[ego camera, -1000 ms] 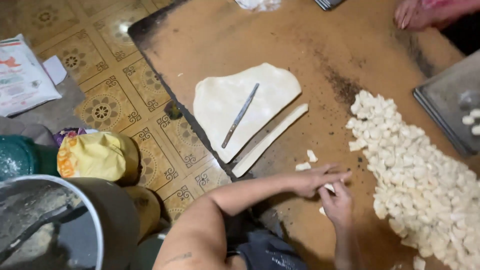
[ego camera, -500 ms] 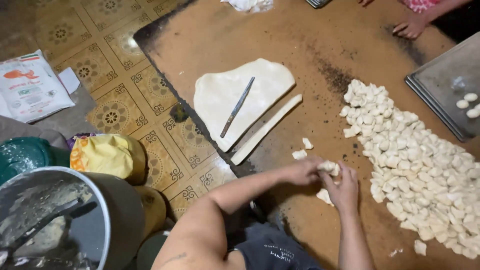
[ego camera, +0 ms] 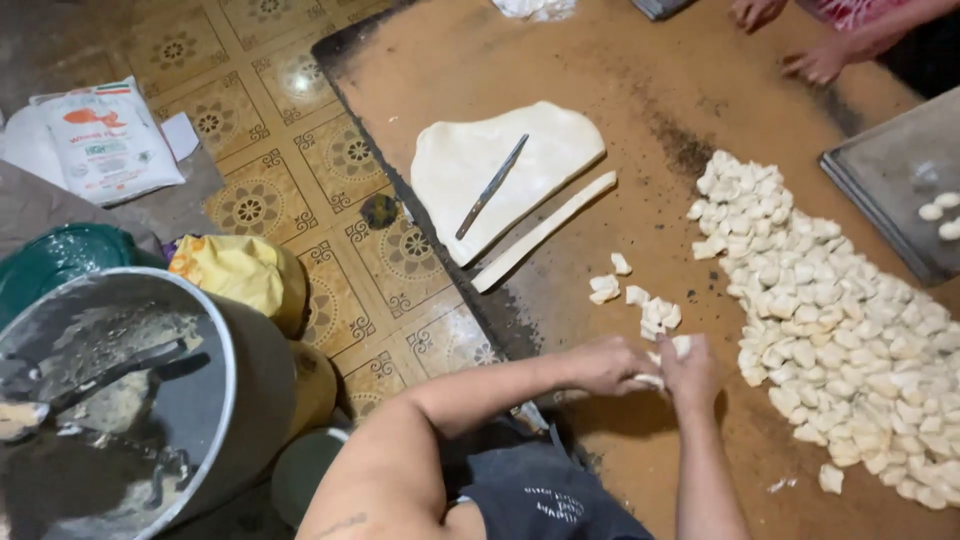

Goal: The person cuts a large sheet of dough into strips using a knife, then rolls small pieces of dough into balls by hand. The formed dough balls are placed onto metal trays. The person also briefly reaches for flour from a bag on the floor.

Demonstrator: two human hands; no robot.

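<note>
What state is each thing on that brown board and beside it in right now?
Left hand: fingers pinching a small dough piece.
Right hand: gripping the same piece.
Dough sheet: rolled flat, partly cut.
Knife: lying on the sheet, unheld.
Dough strip: cut off, lying beside the sheet.
Heap of pieces: piled loosely.
Metal tray: nearly bare, few pieces.
Metal pot: open, residue inside.

Bare board (ego camera: 500,60) beyond the dough sheet (ego camera: 500,165); dough-piece heap (ego camera: 840,320) crowding the right.
</note>
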